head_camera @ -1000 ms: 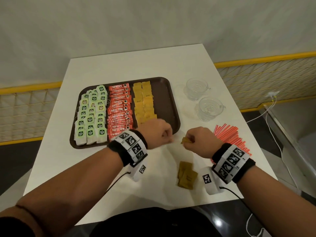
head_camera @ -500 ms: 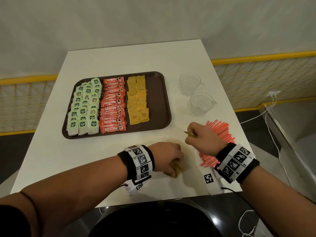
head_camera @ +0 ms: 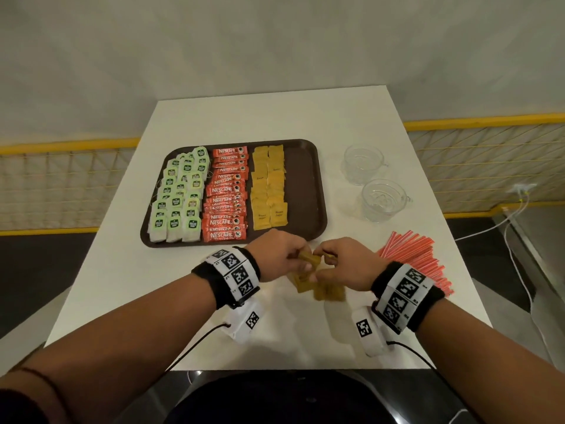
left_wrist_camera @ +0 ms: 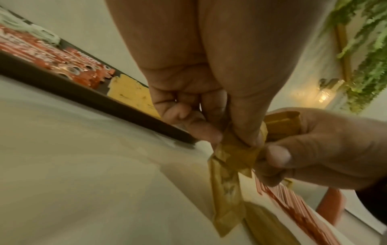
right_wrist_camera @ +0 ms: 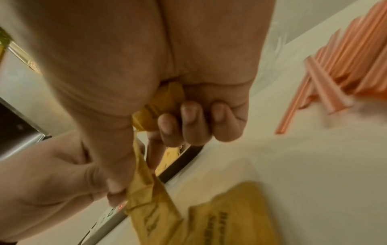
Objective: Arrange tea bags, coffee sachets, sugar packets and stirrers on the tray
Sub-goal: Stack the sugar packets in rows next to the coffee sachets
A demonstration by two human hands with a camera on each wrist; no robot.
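Note:
The brown tray point(head_camera: 308, 185) holds green tea bags point(head_camera: 179, 197), red coffee sachets point(head_camera: 226, 194) and yellow sugar packets point(head_camera: 269, 188) in columns. Just in front of its near edge my two hands meet above the table. My left hand point(head_camera: 295, 261) pinches brown sugar packets point(left_wrist_camera: 230, 169) between thumb and fingers. My right hand point(head_camera: 327, 264) grips sugar packets point(right_wrist_camera: 159, 106) too, with its fingers curled round them. More brown packets point(head_camera: 324, 290) lie on the table under the hands. Orange stirrers point(head_camera: 419, 258) lie in a pile to the right.
Two clear glass cups point(head_camera: 363, 163) point(head_camera: 383, 198) stand right of the tray. The tray's right strip is bare. The white table point(head_camera: 146, 295) ends near my body, with a yellow railing point(head_camera: 483, 120) behind.
My left hand rose from the packet pile near the table's front edge with packets in it. My right hand moved left from the stirrers, and both hands now meet by the tray.

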